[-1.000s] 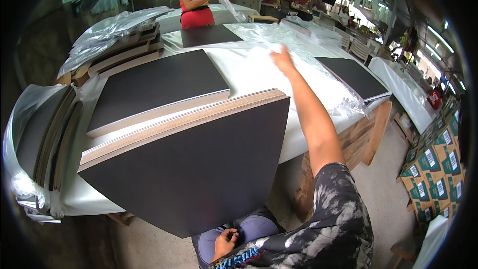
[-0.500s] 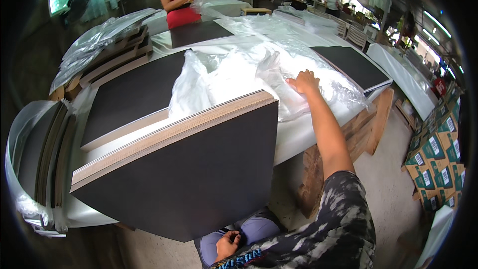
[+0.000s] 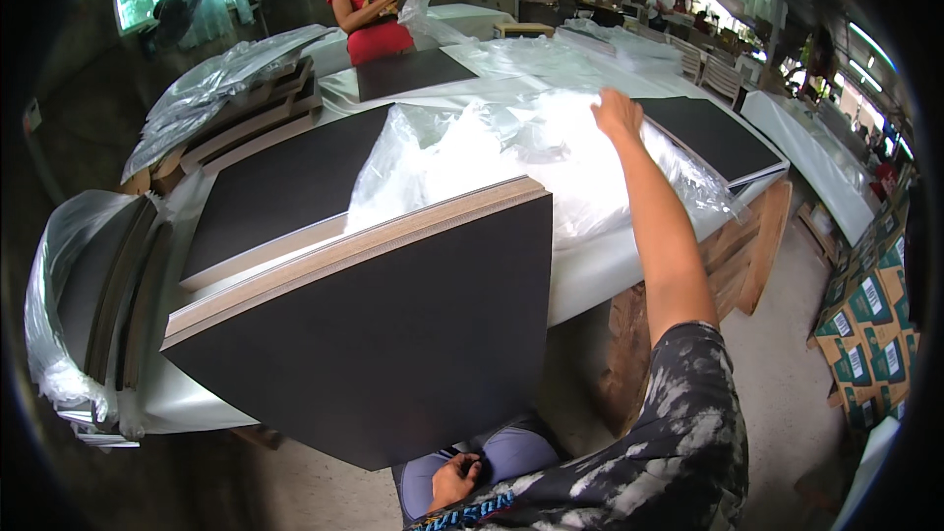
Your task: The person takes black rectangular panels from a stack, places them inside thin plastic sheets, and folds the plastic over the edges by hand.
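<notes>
My right hand [image 3: 618, 116] reaches far over the table, its fingers bent together at the edge of a crumpled clear plastic sheet [image 3: 462, 147]. The sheet bunches up brightly below and left of it. My left hand [image 3: 456, 479] rests low at my lap, fingers curled; what they hold, if anything, is hidden. Just above it, a stack of large black panels [image 3: 393, 334] with brown board edges leans upright between me and the table. Behind that stack lies a black panel [image 3: 285, 182], and a further black panel [image 3: 710, 136] lies right of the plastic.
Plastic-wrapped panels [image 3: 98, 295] stand at the left edge, with more stacked boards [image 3: 251, 113] behind. A person in red [image 3: 379, 0] handles plastic across the table. A wooden pallet [image 3: 733, 246] sticks out below the table's right side. Cartons [image 3: 870, 324] are piled at far right.
My right hand has moved farther away across the plastic, and its spread fingers have drawn together at the sheet's edge. The left hand stays at my lap. The whole view has shifted slightly.
</notes>
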`<act>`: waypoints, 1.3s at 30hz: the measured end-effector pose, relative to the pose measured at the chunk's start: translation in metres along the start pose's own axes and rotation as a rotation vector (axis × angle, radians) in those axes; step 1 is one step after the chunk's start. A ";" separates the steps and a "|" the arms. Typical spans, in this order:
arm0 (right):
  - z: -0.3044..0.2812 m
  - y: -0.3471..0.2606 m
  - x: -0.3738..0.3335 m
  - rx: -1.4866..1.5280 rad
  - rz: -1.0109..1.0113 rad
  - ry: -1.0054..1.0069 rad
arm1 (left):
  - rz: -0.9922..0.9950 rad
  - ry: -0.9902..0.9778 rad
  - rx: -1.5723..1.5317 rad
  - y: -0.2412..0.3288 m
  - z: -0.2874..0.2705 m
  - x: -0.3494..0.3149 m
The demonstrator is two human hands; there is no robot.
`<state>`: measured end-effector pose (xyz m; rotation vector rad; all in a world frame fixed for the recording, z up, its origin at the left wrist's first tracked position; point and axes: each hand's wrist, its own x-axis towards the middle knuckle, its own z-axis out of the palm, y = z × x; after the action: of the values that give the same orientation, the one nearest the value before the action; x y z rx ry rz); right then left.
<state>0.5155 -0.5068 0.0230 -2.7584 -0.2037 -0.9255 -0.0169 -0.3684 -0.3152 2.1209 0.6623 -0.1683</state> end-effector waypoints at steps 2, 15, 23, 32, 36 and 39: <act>-0.024 -0.027 0.020 0.036 -0.067 0.118 | 0.042 0.010 -0.008 -0.010 0.007 0.003; -0.039 -0.133 -0.040 0.351 -0.497 -0.566 | 0.066 0.016 -0.025 -0.009 0.011 0.001; 0.011 -0.046 0.000 0.196 0.118 -0.269 | 0.058 0.035 -0.067 -0.025 0.017 0.006; -0.070 -0.160 -0.025 1.196 -0.546 -0.493 | 0.034 0.029 -0.077 -0.017 0.010 0.003; -0.082 -0.176 -0.066 1.628 -0.619 -0.842 | 0.019 -0.002 -0.070 -0.018 0.010 0.000; -0.008 -0.128 -0.037 1.013 -0.582 -0.560 | 0.044 -0.013 -0.047 -0.013 0.007 0.006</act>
<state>0.4555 -0.3877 0.0279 -1.8963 -1.2179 -0.0098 -0.0171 -0.3655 -0.3307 2.0859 0.6063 -0.1407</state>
